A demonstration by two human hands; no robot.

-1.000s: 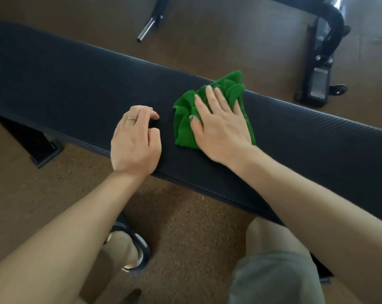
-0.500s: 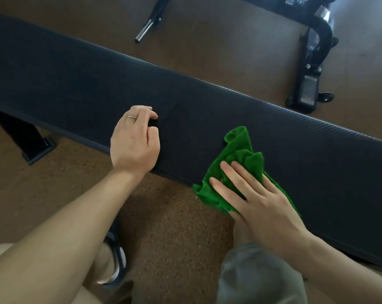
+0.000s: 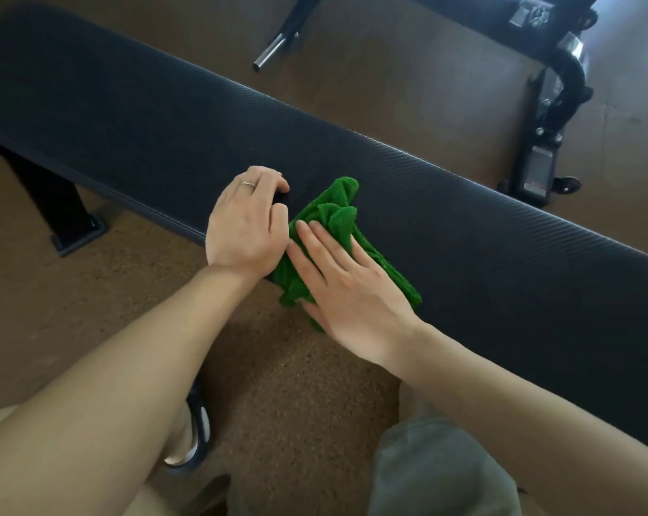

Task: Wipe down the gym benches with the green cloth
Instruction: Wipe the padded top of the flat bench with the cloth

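A long black padded gym bench (image 3: 463,225) runs from upper left to lower right. A crumpled green cloth (image 3: 333,214) lies on its near edge, partly hanging over. My right hand (image 3: 348,288) presses flat on the cloth with straight fingers. My left hand (image 3: 246,225), with a ring, rests on the bench's near edge right beside the cloth, fingers curled loosely and holding nothing.
A black bench leg (image 3: 60,206) stands on the brown speckled floor at left. Beyond the bench lie a metal bar end (image 3: 274,50) and a black machine base (image 3: 542,158). My knee in grey shorts (image 3: 437,471) and my sandalled foot (image 3: 195,433) are below.
My right hand has swept the cloth from the far side down to the near edge, then left until it meets my left hand. The left hand stayed in place.
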